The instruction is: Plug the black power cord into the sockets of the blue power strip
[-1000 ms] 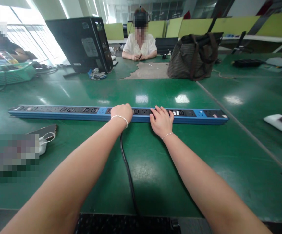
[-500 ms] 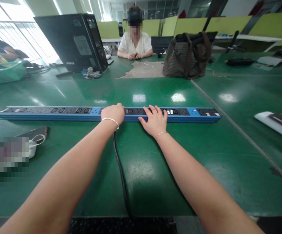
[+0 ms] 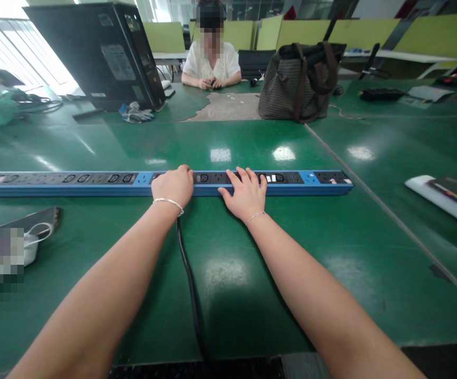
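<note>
A long blue power strip [image 3: 228,190] with black and blue socket panels lies across the green table. My left hand [image 3: 173,184] is closed over its middle, just right of a blue socket. From beneath that hand a black power cord [image 3: 189,268] runs down toward the near table edge; the plug end is hidden in my fingers. To the right, my right hand [image 3: 246,192] rests on the strip with fingers spread, the thumb against the front side.
A black computer tower [image 3: 98,58] and gloves [image 3: 135,112] stand far left, a brown bag [image 3: 297,84] far right of centre. Opposite sits a person in a white top [image 3: 212,63]. A white-edged object [image 3: 445,197] lies right; a partly blurred item with a white loop [image 3: 31,247] lies left.
The whole view has shifted slightly, so things appear a little further left. Both hands keep their places on the power strip.
</note>
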Action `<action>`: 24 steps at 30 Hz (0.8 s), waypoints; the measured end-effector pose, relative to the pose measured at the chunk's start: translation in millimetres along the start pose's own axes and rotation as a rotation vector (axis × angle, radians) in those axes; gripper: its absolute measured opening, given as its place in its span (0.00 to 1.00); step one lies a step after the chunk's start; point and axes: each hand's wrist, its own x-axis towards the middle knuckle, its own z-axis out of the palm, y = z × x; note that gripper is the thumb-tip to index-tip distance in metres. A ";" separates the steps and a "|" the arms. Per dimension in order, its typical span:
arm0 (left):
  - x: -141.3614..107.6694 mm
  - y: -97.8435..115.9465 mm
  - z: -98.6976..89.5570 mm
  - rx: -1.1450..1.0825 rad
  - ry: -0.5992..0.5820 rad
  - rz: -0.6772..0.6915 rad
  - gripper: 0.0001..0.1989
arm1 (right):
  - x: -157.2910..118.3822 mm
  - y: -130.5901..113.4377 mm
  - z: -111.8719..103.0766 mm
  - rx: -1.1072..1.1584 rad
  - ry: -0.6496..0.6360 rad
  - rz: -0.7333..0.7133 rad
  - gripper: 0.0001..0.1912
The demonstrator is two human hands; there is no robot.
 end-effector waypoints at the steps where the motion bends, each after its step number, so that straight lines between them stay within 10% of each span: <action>1: -0.6 0.1 1.4 -0.005 0.008 -0.005 0.22 | 0.0 0.0 0.0 -0.003 0.000 -0.001 0.28; 24: -5.5 0.2 10.3 -0.205 0.059 -0.139 0.22 | 0.1 -0.9 -2.4 -0.012 -0.017 0.005 0.28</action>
